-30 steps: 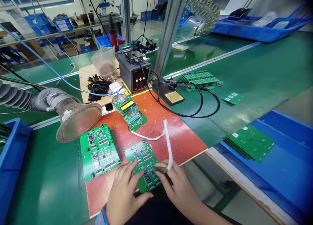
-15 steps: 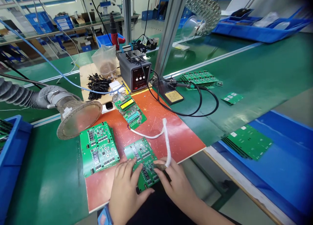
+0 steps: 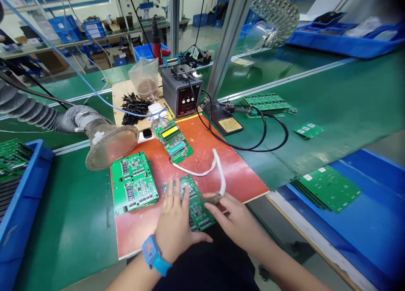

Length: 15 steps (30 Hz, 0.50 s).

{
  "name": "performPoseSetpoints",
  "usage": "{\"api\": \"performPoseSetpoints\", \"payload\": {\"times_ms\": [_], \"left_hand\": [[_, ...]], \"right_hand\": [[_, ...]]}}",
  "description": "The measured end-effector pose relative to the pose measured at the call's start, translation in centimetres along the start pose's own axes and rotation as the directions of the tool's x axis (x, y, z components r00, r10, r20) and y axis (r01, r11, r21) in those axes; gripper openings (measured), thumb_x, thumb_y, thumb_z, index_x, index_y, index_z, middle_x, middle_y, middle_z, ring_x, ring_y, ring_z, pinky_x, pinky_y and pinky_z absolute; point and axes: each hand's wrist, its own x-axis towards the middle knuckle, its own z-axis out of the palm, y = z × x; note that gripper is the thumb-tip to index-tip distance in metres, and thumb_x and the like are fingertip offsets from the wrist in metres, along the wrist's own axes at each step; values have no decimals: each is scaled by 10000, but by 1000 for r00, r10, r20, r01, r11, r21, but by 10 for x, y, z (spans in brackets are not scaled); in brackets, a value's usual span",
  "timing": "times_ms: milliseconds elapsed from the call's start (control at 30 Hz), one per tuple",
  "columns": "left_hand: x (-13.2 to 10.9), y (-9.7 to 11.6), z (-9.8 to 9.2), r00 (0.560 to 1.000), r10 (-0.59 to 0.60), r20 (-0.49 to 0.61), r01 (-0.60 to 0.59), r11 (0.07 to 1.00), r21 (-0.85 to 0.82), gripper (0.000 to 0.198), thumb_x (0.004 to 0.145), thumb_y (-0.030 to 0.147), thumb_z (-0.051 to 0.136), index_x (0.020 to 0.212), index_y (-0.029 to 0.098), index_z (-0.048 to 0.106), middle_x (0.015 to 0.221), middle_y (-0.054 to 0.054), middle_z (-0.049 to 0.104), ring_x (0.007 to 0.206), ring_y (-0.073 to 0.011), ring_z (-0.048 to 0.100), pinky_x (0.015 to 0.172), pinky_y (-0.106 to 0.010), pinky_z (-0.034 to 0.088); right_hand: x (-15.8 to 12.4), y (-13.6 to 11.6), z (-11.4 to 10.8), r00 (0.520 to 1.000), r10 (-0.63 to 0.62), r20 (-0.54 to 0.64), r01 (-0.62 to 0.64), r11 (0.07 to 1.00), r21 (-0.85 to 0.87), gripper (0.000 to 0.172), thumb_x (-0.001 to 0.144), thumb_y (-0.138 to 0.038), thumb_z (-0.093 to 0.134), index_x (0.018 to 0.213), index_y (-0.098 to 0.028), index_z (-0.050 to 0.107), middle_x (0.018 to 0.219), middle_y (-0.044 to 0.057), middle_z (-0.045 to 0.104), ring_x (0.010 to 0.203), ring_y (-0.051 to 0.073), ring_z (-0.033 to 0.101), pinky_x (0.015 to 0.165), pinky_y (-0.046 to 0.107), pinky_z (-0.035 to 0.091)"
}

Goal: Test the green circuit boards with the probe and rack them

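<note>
My left hand lies with its fingers stretched over a green circuit board in front of me, covering part of it. At the board's right edge, my right hand pinches a small brownish connector. Whether its tip touches the board I cannot tell. A white-sleeved cable runs from this connector to a tester board with a lit yellow display and a blue socket. Left of my left hand rests a stack of similar circuit boards.
A fume hose's funnel hangs over the left side. Behind the orange mat stand a soldering station and its iron stand, with looping black cable. Blue bins hold boards at left and right.
My left hand has moved forward over the board, its fingers now straighter. The right hand has shifted the connector farther up along the board's right edge. The camera view has also shifted.
</note>
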Motion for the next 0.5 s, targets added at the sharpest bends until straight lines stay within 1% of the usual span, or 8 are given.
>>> {"api": "performPoseSetpoints", "payload": {"times_ms": [67, 133, 233, 300, 367, 433, 467, 500], "left_hand": [[11, -1, 1, 998, 5, 64, -6, 1000, 5, 1304, 311, 699, 731, 1355, 50, 294, 1428, -306, 178, 1305, -487, 116, 968, -648, 279], [20, -2, 0, 994, 9, 108, -9, 1000, -2, 1346, 245, 677, 753, 1369, 96, 293, 1432, -304, 169, 1285, -522, 112, 950, -682, 254], [26, -2, -4, 992, 16, 123, -16, 1000, -5, 1344, 211, 636, 777, 1380, 188, 289, 1438, -271, 196, 1264, -536, 172, 924, -712, 243], [25, 0, -6, 991, 12, 132, -14, 1000, 8, 1311, 224, 628, 778, 1370, 195, 312, 1424, -271, 235, 1250, -535, 220, 922, -718, 234], [17, 4, -6, 992, 24, 125, -25, 1000, 9, 1276, 236, 620, 779, 1359, 212, 332, 1419, -261, 258, 1240, -530, 252, 926, -716, 235], [2, 9, -5, 995, 70, 75, -69, 998, -13, 1242, 270, 587, 794, 1367, 266, 308, 1430, -228, 258, 1243, -513, 269, 933, -697, 264], [-8, 11, -5, 996, 87, 24, -87, 996, -31, 1197, 324, 553, 805, 1373, 305, 283, 1433, -201, 272, 1249, -490, 283, 939, -675, 295], [-19, 13, -6, 995, 96, -34, -98, 994, -45, 1120, 421, 506, 804, 1380, 338, 251, 1423, -173, 309, 1250, -450, 319, 942, -632, 345]], "right_hand": [[15, 0, -8, 999, -32, -36, 31, 999, -31, 221, 885, -299, 425, 991, -185, 581, 967, 76, 641, 926, 191, 606, 805, 331, 494], [34, -2, -14, 996, -70, -48, 65, 993, -94, 238, 892, -292, 394, 1030, -169, 542, 964, 85, 634, 938, 196, 597, 807, 335, 481], [66, -7, -17, 993, -112, 22, 114, 966, -231, 219, 892, -290, 384, 1022, -160, 503, 840, 58, 633, 766, 173, 613, 663, 281, 481], [86, -12, -15, 985, -150, 86, 169, 937, -305, 173, 876, -283, 416, 956, -164, 514, 765, 39, 624, 684, 165, 602, 597, 259, 457], [102, -18, -9, 971, -200, 128, 232, 911, -340, 151, 845, -289, 471, 898, -166, 540, 737, 42, 622, 675, 180, 601, 590, 270, 447], [113, -24, -2, 960, -243, 139, 277, 891, -360, 215, 820, -319, 509, 941, -150, 565, 758, 72, 633, 715, 222, 607, 623, 319, 455], [116, -26, 2, 956, -267, 119, 292, 879, -377, 270, 815, -344, 512, 977, -136, 571, 782, 94, 638, 747, 247, 609, 652, 355, 460], [118, -29, 5, 952, -295, 85, 305, 871, -385, 325, 814, -373, 504, 1009, -123, 574, 805, 114, 640, 780, 268, 608, 683, 392, 462]]}}
